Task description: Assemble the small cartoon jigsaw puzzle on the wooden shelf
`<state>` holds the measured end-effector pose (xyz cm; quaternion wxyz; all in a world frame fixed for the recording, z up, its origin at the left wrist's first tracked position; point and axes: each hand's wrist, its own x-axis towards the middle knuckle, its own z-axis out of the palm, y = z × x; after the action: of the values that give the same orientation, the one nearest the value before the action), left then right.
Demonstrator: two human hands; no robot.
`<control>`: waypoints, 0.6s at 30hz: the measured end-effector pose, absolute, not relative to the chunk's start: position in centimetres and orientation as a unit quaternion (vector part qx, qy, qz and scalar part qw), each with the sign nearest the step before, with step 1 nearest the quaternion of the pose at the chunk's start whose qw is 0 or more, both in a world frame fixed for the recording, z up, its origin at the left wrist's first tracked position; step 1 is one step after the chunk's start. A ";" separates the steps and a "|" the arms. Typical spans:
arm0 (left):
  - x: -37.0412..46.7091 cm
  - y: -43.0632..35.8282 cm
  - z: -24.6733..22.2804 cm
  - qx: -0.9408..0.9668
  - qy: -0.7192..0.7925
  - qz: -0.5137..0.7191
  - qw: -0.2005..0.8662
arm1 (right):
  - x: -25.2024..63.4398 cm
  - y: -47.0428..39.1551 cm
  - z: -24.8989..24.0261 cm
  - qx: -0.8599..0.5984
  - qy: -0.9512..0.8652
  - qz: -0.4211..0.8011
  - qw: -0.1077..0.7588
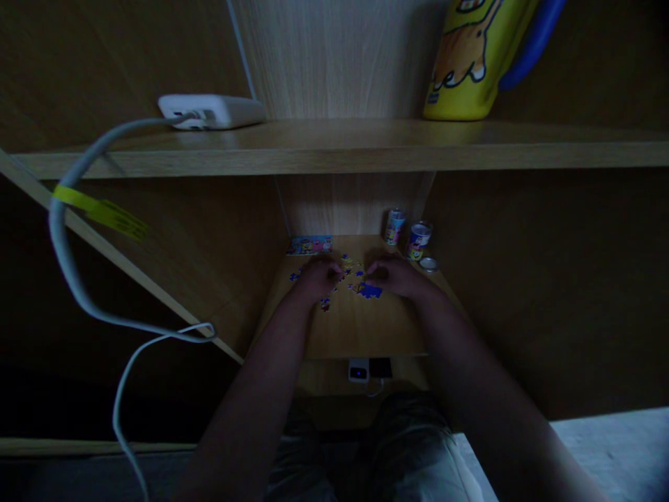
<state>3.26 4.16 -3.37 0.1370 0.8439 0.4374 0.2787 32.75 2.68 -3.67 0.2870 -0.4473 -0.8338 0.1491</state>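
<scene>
Loose jigsaw puzzle pieces (347, 270) in blue and yellow lie scattered on the wooden desk board between my two hands. My left hand (318, 276) is curled at the left of them, its thumb and forefinger drawn together; whatever it may hold is too small to make out. From the right, my right hand (391, 274) reaches in with bent, pinched fingers, just above a joined blue puzzle section (370, 290). What lies between those fingertips is unclear in the dim light. A few more pieces (325, 305) are below my left hand.
A colourful picture card (309, 245) lies at the back left. Two printed tins (395, 226) (419, 241) and a round metal lid (428, 264) are at the back right. An upper shelf (334, 157) carries a white charger (212, 111) and a yellow mug (465, 70). A cable (70, 258) hangs left.
</scene>
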 end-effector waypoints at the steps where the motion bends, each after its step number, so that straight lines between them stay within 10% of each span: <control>1: 3.3 4.2 -3.3 0.846 0.433 0.282 0.134 | 33.0 2.7 -3.7 -0.444 -0.835 0.163 0.281; 18: 4.1 3.5 -3.1 0.860 0.408 0.295 0.081 | 33.1 2.1 -2.6 -0.462 -0.832 0.173 0.254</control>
<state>4.13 3.47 -3.09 0.0813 0.8601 0.4084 0.2947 33.12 2.08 -2.62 0.2537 -0.4619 -0.8321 0.1731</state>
